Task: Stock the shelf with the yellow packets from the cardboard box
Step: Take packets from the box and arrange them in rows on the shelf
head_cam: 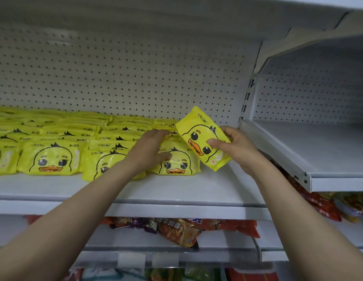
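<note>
**Packet in hand at the open end of the shelf row**

We find the right hand (pixel 232 147) holding one glossy yellow plastic packet printed with a cartoon duck (pixel 203 136): the thumb lies across its face and the fingers (pixel 227 131) curl round its far edge. The packet is tilted, its lower corner just above the white metal shelf (pixel 176 189), beside the right end of the stocked row. The left hand (pixel 150 149) rests with straight fingers on the stacked yellow duck packets (pixel 107 138) already laid there, pressing on the front right one.

We judge the packet light and soft, a slightly padded film pouch that will yield under pressure; the glossy film looks slippery, so a hold across the short sides, as now, seems soundest.

The bare stretch of shelf to the right of the row is bounded by the perforated white back panel (pixel 136 78) and the slotted upright (pixel 246 102). A neighbouring white shelf (pixel 318 159) juts forward near the right forearm. Red snack bags (pixel 197 228) lie on the shelf below. The cardboard box is not in view.
</note>
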{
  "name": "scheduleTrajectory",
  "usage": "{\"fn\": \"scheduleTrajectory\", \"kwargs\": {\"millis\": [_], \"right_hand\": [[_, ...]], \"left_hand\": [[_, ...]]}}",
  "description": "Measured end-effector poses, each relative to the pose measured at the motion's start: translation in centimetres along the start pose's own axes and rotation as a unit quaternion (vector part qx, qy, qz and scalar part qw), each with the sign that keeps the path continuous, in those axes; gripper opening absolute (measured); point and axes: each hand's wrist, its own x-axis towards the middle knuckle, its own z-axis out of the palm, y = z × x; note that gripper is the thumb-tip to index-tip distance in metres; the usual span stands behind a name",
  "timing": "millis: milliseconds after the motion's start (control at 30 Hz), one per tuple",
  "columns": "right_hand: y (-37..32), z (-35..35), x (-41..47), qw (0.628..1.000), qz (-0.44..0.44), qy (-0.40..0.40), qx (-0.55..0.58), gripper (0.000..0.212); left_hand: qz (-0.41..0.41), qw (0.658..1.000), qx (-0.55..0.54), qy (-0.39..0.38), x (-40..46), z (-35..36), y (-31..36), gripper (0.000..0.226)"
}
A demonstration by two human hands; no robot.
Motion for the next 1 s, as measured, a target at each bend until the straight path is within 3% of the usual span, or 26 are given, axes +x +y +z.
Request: {"fn": "scheduleTrajectory", "kwargs": {"millis": [200,367,533,667,833,1000], "right_hand": [[0.0,2.4,0.7,0.985,0.019,-0.146,-0.087,0.030],[1.0,5.1,1.7,0.968,-0.021,-0.190,-0.160,0.033],[1.9,6.2,2.3,0.954,-0.067,-0.152,-0.251,0.035],[1.9,6.2,1.8,0.882,-0.150,-0.081,-0.439,0.057],[2.3,6.5,1.4,0.848,-0.168,-0.059,-0.500,0.058],[2.7,6.6,1.0,0.840,-0.171,-0.063,-0.511,0.072]], "left_hand": [[-0.020,0.991,-0.055,0.123,-3.6,-1.5,-1.4,0.060],[0.034,0.995,-0.011,0.091,-5.9,-1.6,-1.3,0.069],[0.037,0.997,0.010,0.065,-6.7,-0.1,0.0,0.073],[0.023,0.997,0.053,0.052,-6.6,0.4,0.8,0.081],[0.013,0.992,0.126,-0.004,-6.1,1.0,1.1,0.096],[-0.002,0.990,0.141,-0.013,-5.8,1.1,1.0,0.097]]}}
